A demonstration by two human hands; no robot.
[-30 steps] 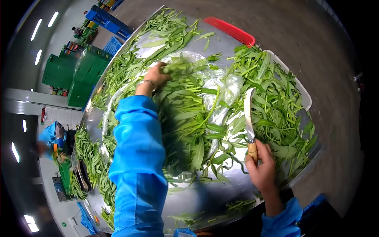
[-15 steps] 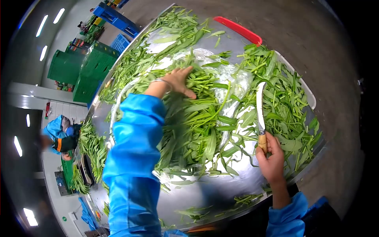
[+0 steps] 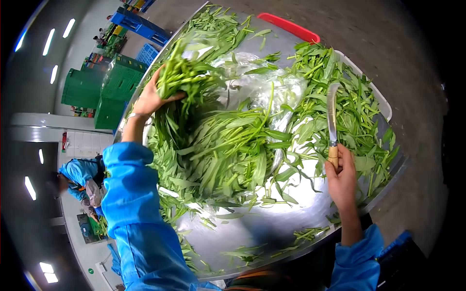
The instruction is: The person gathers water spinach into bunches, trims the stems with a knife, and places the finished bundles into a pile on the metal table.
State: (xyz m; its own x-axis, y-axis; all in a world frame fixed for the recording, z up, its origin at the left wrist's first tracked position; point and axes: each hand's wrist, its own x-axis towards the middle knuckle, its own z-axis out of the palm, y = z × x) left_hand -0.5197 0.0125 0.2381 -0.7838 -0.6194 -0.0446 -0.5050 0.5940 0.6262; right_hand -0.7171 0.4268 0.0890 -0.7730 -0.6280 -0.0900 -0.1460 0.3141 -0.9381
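Observation:
My left hand (image 3: 151, 97) grips a bunch of leafy greens (image 3: 187, 77) by its pale stems, raised at the left of the metal table (image 3: 213, 250). The leaves of that bunch hang down over the pile. A larger heap of long-leaved greens (image 3: 228, 155) lies in the middle, partly on clear plastic film (image 3: 276, 92). In my right hand (image 3: 342, 177) is a knife (image 3: 332, 116) with a wooden handle and curved blade, tip pointing away from me. The blade hovers over or beside another heap of greens (image 3: 357, 116) on the right.
A red tray (image 3: 289, 27) edge and a white tray rim (image 3: 381, 104) show along the far right side. Green crates (image 3: 116, 80) and a blue pallet (image 3: 138, 25) stand beyond the table. A co-worker in blue (image 3: 80, 174) bends at the left.
My left hand has closed around a bunch and lifted it leftward off the central heap. My right hand with the knife has shifted slightly right. The co-worker has changed posture.

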